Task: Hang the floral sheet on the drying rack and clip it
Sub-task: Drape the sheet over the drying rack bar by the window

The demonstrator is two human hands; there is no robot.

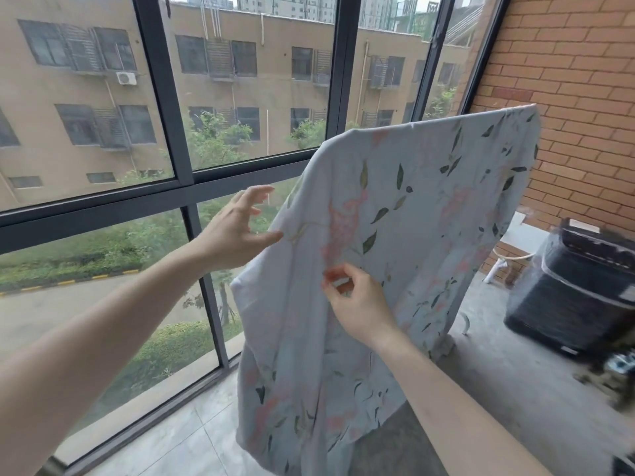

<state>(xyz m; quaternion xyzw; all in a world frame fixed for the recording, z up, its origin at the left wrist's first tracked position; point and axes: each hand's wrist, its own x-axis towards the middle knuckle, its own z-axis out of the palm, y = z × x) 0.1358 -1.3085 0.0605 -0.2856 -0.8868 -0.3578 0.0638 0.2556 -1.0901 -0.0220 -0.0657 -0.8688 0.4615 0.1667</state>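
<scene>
The floral sheet [405, 235], pale blue with pink flowers and green leaves, hangs draped in front of me, its top edge running from the centre up to the right. The rack beneath it is hidden by the cloth. My left hand [240, 228] is spread open at the sheet's left edge, thumb tip touching the fabric. My right hand [357, 304] is against the sheet's middle, its fingers pinching a small white clip [340, 281] at the cloth.
A large window with dark frames [182, 187] fills the left and back. A brick wall [577, 97] stands at right. A dark machine [580, 297] sits on a grey ledge [515, 372] at right. Tiled floor [178, 441] lies below.
</scene>
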